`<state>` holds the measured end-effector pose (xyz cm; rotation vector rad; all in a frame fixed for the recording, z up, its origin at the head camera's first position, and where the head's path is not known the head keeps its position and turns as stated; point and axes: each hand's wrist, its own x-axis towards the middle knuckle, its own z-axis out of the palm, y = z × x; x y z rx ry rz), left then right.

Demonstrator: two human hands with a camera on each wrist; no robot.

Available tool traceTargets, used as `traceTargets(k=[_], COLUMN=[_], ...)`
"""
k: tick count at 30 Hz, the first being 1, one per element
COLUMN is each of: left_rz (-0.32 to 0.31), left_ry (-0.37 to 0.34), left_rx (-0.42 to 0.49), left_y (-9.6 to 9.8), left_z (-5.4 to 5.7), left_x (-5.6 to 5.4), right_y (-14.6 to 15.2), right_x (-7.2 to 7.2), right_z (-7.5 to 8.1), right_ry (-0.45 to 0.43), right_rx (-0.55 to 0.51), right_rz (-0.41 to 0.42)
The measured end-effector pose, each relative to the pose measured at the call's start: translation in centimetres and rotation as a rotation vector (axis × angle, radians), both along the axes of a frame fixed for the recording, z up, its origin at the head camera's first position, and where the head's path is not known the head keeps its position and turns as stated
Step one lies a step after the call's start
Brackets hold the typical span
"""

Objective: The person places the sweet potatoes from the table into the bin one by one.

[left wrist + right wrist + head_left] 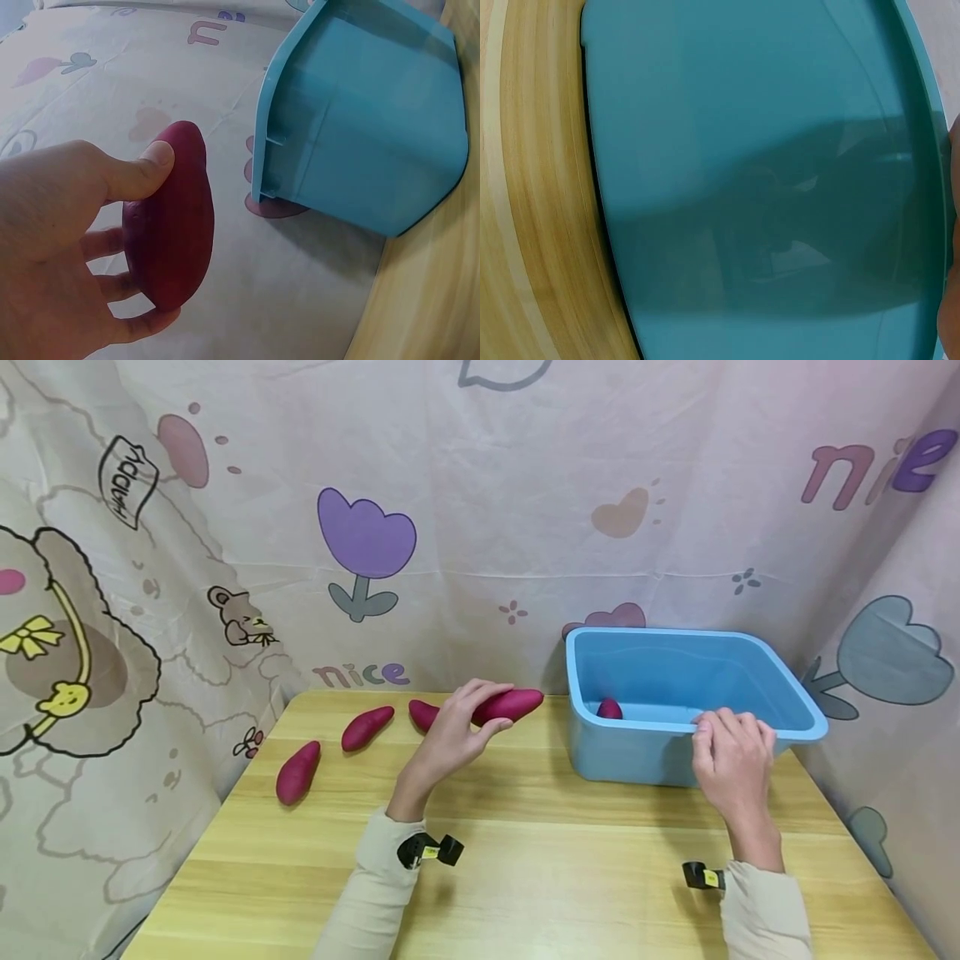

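My left hand [454, 732] grips a purple sweet potato [512, 705] between thumb and fingers, held above the table to the left of the blue bin [637, 752]. In the left wrist view the thumb lies along one side of this sweet potato [174, 225], with fingers behind and under it. The right hand [735, 762] holds the bin's near rim, its fingers curled over the edge. Inside the bin, one sweet potato [609, 708] shows near the left wall. Only the edge of the right-hand fingers [952, 247] appears in the right wrist view, beside the bin wall.
Two sweet potatoes lie on the left of the wooden table [540, 877]: one nearer [297, 772], one farther back [367, 728]. A third sweet potato [423, 715] lies partly behind the left hand. A printed curtain [480, 527] hangs behind and along both sides.
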<state>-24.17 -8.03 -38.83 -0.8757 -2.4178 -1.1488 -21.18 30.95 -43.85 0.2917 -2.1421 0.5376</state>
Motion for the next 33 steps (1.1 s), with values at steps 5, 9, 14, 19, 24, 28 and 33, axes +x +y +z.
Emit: traceTargets(k=[5, 9, 14, 19, 24, 28, 33], left_rz=[-0.007, -0.015, -0.028, -0.037, -0.043, -0.043, -0.053], left_ry=[-0.006, -0.004, 0.009, 0.001, 0.005, 0.024, 0.023], left_rx=[0.002, 0.004, 0.011, 0.025, 0.039, 0.039, 0.043], left_y=[0.5, 0.9, 1.4, 2.0, 2.5, 2.9, 3.5], left_z=[0.3, 0.2, 0.2, 0.3, 0.3, 0.4, 0.5], left_x=[0.0, -0.1, -0.3, -0.5, -0.8, -0.9, -1.0], right_y=[0.1, 0.1, 0.1, 0.1, 0.1, 0.2, 0.2], right_x=[0.0, 0.0, 0.0, 0.0, 0.0, 0.0, 0.0], right_z=[-0.1, -0.2, -0.1, 0.0, 0.0, -0.1, -0.2], right_ry=[-0.003, -0.005, -0.001, 0.005, 0.006, 0.000, -0.005], right_rx=[0.005, 0.006, 0.008, 0.005, 0.006, 0.009, 0.007], right_rz=[0.000, -0.002, 0.000, 0.001, -0.001, 0.000, -0.002])
